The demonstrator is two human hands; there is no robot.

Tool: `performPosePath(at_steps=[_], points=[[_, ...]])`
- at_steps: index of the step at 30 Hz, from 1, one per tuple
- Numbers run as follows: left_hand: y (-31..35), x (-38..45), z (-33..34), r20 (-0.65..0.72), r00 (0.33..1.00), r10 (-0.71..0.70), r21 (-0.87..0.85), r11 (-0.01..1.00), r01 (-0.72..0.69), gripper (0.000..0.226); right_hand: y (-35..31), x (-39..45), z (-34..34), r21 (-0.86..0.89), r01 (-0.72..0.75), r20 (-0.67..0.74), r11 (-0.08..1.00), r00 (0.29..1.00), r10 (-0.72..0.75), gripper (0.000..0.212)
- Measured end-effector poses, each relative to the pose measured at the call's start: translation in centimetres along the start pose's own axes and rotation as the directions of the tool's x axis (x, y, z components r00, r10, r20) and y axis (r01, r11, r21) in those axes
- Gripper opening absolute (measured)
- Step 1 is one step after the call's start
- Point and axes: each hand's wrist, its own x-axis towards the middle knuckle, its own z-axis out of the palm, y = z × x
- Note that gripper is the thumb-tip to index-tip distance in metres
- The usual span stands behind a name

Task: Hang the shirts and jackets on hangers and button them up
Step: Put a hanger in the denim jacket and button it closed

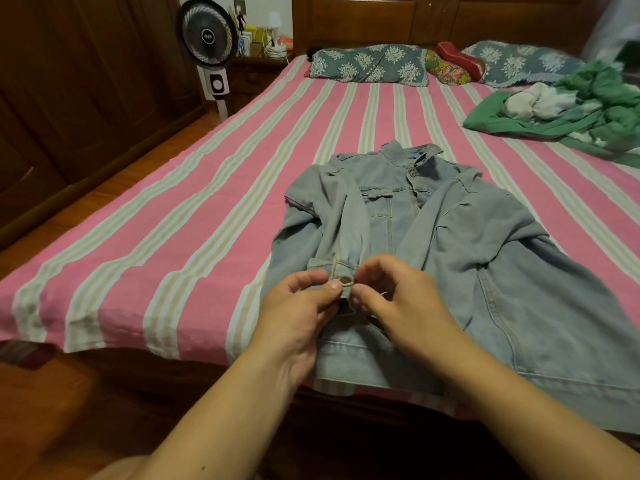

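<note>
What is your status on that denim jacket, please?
Left hand and right hand pinching sleeve cuff. Denim jacket flat on bed, collar buttoned. Nothing in the way.

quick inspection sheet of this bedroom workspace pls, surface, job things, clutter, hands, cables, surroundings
surface: bed sheet, pink and pale stripes, mostly bare on the left side.
job's things: denim jacket lying flat near the bed's front edge, collar button done; sleeve cuff folded across its front. no hanger clearly seen.
clutter: green garment pile with white cloth at far right; pillows at the headboard.
hands: left hand and right hand both pinch the sleeve cuff at its button.
cables: white cords on the nightstand.
surroundings: standing fan, dark wooden wardrobe, wooden floor.
</note>
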Motion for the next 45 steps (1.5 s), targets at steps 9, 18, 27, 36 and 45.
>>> performPosePath(at_steps=[9,18,27,36,45], points=[[-0.2,0.0,0.0,0.075,0.995,-0.059,-0.044,0.997,0.063,0.025,-0.1,0.1,0.4,0.218,-0.171,0.000,0.961,0.985,0.175,0.015],[-0.9,0.1,0.5,-0.006,0.991,0.134,0.099,0.986,-0.133,0.030,0.3,0.4,0.1,-0.067,0.037,-0.036,0.997,0.999,-0.039,0.006],[1.6,0.7,-1.4,0.190,0.950,0.246,0.518,0.797,-0.310,0.030,1.7,2.2,-2.9,-0.442,0.710,0.277,0.548,0.689,-0.669,0.038],[2.2,1.5,-1.7,0.230,0.958,0.170,0.535,0.800,-0.270,0.027,2.6,2.2,-2.3,-0.414,0.723,0.226,0.553,0.671,-0.706,0.020],[1.0,1.7,-1.5,0.191,0.943,0.272,0.521,0.786,-0.332,0.019,2.3,2.1,-1.8,-0.352,0.562,0.199,0.748,0.826,-0.527,0.014]])
